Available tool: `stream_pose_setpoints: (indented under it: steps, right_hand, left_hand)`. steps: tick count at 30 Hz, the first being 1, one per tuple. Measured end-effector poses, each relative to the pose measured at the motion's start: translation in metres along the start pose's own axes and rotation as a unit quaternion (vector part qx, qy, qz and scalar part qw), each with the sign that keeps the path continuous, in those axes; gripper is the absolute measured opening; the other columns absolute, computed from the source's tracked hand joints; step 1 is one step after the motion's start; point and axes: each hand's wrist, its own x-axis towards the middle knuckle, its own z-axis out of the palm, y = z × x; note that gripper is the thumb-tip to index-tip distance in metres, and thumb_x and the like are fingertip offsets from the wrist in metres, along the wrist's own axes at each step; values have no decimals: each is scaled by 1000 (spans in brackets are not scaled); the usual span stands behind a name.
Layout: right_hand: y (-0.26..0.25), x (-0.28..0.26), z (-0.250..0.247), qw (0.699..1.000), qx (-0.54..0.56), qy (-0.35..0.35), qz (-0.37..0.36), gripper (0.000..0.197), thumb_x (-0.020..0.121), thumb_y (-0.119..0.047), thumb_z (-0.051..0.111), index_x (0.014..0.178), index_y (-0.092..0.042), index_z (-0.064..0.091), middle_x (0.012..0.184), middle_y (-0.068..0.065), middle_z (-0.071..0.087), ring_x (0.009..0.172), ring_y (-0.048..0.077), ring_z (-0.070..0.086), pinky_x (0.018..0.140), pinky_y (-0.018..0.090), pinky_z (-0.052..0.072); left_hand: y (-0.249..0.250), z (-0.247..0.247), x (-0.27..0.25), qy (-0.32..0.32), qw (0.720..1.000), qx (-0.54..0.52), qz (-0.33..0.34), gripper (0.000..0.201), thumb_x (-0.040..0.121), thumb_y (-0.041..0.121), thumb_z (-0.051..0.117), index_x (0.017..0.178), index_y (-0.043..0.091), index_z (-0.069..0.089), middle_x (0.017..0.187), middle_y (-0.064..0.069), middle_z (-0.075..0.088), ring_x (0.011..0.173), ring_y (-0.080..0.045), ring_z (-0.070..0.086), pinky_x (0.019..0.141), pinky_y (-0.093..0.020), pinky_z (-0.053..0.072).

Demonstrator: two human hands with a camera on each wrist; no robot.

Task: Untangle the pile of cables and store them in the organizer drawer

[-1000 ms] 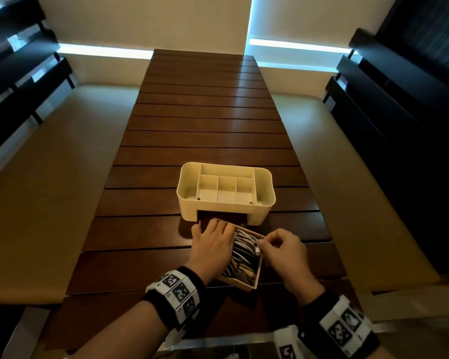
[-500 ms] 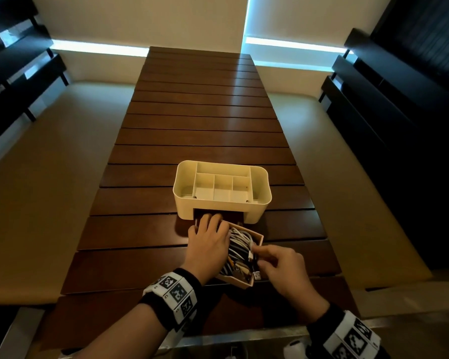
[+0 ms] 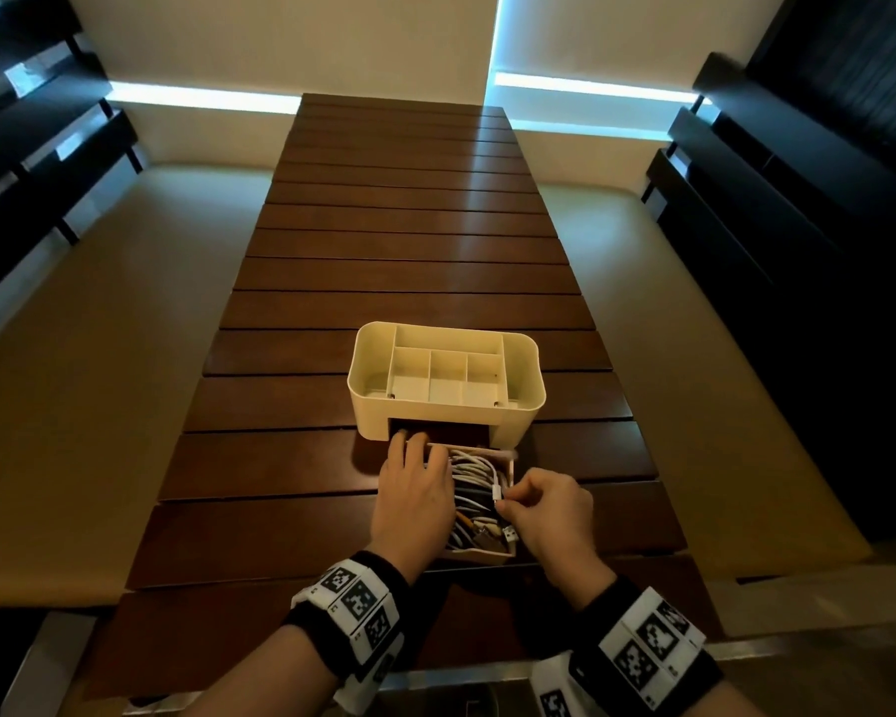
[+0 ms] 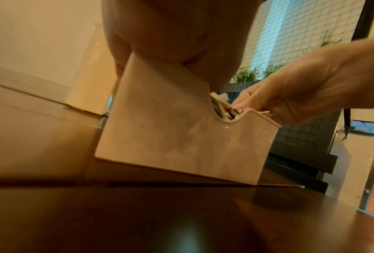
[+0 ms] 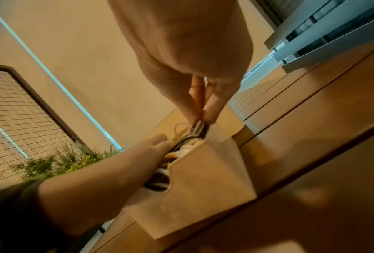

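The cream organizer (image 3: 446, 380) stands on the slatted wooden table (image 3: 384, 276). Its drawer (image 3: 487, 557) is pulled out in front of the slot and is packed with white and dark cables (image 3: 474, 478). My left hand (image 3: 415, 483) lies flat along the drawer's left side, its fingers stretched over the cables towards the slot. My right hand (image 3: 505, 501) pinches a white cable plug (image 3: 496, 493) above the drawer's right half. In the right wrist view the fingertips (image 5: 210, 118) press on the plug (image 5: 198, 130) over the drawer (image 5: 203, 184). The left wrist view shows the drawer's front wall (image 4: 181, 137).
Beige benches (image 3: 99, 380) run along both long sides of the table, with dark slatted backrests (image 3: 797, 225) beyond them. The table's near edge (image 3: 461, 675) lies just below my wrists. A wire grid with green plants (image 5: 58, 162) stands to the side.
The drawer has turned from a slant to nearly square with the slot. My right hand has slid nearer along the right wall and now pinches the plug over the cables. My left hand stays on the drawer.
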Motion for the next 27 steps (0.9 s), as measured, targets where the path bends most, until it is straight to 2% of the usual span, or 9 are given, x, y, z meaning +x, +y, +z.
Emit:
stream_pose_setpoints:
  steps: [3,8,10,12,15,19,22,25,27]
  right_hand:
    - [-1,-4,8,998,-46,29,-36,12,79,-22,71,70,-19,63,85,-3,61,82,16,58,69,27,44]
    - [26,-12,16,978,-37,32,-203,14,83,-26,67,80,-13,68,81,-9,48,79,14,52,64,27,43]
    - [36,-19,17,979,-22,-4,-202,40,87,-52,49,102,-21,69,90,-14,45,87,9,47,70,18,39]
    - [43,-26,13,982,-8,-37,-186,62,84,-71,23,123,-35,55,99,-15,42,95,7,43,75,14,35]
    - [41,-20,0,978,-44,-101,-179,36,95,-40,41,130,-36,47,107,-8,38,102,10,40,84,17,35]
    - [27,-14,-2,978,-51,-124,-157,37,92,-21,54,130,-22,54,99,-1,51,91,12,52,80,20,43]
    - [21,-22,5,985,-41,-85,-144,57,90,-16,56,142,-25,35,101,-5,50,97,11,53,80,14,37]
    - [12,-17,7,992,-41,-96,-71,81,89,-17,57,148,-29,3,124,0,54,116,19,52,94,28,41]
    - [6,-14,7,990,-78,-111,-40,84,90,-18,55,148,-28,-6,131,2,53,119,22,51,96,31,40]
  left_hand:
    - [0,-1,-1,5,1000,-9,-1,9,85,17,50,87,11,57,102,-14,62,105,-35,57,83,-41,52]
    - [0,2,-3,13,998,-63,-15,15,91,18,45,103,16,53,109,-11,59,112,-33,54,93,-43,47]
    - [-1,1,-6,-8,994,-103,-36,33,89,17,53,120,25,45,118,-10,57,121,-34,48,90,-45,47]
    - [-2,-2,-6,-34,994,-101,-24,49,88,16,56,130,34,41,129,-9,54,129,-35,41,93,-50,45]
    - [-6,-7,-7,-66,993,-73,59,50,84,18,45,130,36,48,144,-4,45,138,-32,32,105,-52,29]
    - [-10,-9,-11,-107,984,-115,88,47,93,43,20,129,39,50,147,14,39,143,-16,22,116,-45,8]
    - [-6,-7,-11,-104,987,-87,91,44,95,49,24,123,37,56,142,12,46,140,-19,32,113,-49,18]
    - [-4,-3,-10,-82,990,-53,97,36,93,44,33,112,34,62,133,7,57,131,-25,46,105,-49,32]
    - [-4,-2,-10,-69,991,-56,100,34,92,42,35,109,33,63,130,6,59,128,-26,49,103,-47,37]
